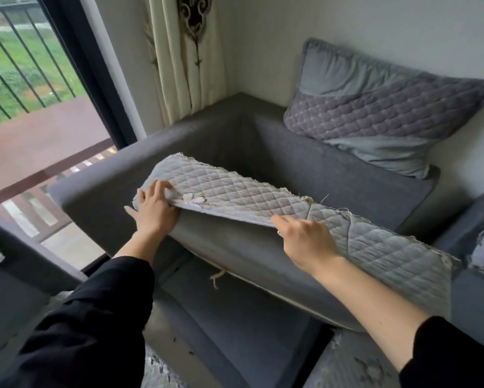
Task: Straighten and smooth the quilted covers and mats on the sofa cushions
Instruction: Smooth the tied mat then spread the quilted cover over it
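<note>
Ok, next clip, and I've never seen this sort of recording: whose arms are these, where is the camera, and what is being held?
No machine here: these are a person's two bare hands, in black sleeves. The one picture comes from a wide-angle camera worn on the head, looking forward and down, so the arms reach in from the bottom. The left hand and the right hand both grip the frayed edge of a light grey diamond-quilted cover that lies over a plain grey seat cushion, tilted up off the dark grey fabric sofa. A grey pillow with a purple quilted band leans against the wall behind. A cream patterned curtain and a window with balcony railing stand at the left.
</note>
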{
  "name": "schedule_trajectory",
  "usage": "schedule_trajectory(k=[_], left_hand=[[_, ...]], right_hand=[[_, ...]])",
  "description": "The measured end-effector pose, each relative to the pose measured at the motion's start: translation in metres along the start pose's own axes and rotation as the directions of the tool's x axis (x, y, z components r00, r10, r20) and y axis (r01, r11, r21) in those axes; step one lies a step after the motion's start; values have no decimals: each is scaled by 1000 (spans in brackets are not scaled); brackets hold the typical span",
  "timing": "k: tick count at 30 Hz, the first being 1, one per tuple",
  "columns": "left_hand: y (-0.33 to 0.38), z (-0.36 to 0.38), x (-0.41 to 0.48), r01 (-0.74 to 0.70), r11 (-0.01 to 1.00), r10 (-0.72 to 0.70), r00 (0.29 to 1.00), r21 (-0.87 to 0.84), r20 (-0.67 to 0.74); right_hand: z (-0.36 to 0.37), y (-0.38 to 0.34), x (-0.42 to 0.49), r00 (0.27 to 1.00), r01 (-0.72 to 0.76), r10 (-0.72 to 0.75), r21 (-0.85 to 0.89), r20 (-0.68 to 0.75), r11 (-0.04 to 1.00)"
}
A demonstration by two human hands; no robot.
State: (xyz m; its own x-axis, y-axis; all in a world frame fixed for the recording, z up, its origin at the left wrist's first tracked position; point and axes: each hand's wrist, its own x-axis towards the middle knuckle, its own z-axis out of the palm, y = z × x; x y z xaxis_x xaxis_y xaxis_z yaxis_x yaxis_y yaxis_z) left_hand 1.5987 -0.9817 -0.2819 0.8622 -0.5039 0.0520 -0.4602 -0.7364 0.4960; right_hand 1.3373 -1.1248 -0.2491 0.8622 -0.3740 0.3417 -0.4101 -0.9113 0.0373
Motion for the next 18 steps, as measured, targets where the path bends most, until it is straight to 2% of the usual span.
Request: schedule_trajectory(k=[3,8,10,14,18], left_hand=[[7,-5,-8,-46,998,48,998,50,-43],[24,-19,-46,-337,933,351,931,130,-103],[38,-24,-69,-406,906,421,896,123,-143],[64,-34,-109,-400,911,413,887,103,-207],[69,-34,-147,-294,955,297,927,49,-228]], right_hand=[[-2,15,-5,997,-24,27,50,-72,998],[-3,59,-17,970,-232,233,-26,61,972],[-13,79,-19,961,-277,276,19,29,961],[-27,106,-5,956,-284,290,110,-43,953],[-13,98,20,922,-382,385,263,45,886]])
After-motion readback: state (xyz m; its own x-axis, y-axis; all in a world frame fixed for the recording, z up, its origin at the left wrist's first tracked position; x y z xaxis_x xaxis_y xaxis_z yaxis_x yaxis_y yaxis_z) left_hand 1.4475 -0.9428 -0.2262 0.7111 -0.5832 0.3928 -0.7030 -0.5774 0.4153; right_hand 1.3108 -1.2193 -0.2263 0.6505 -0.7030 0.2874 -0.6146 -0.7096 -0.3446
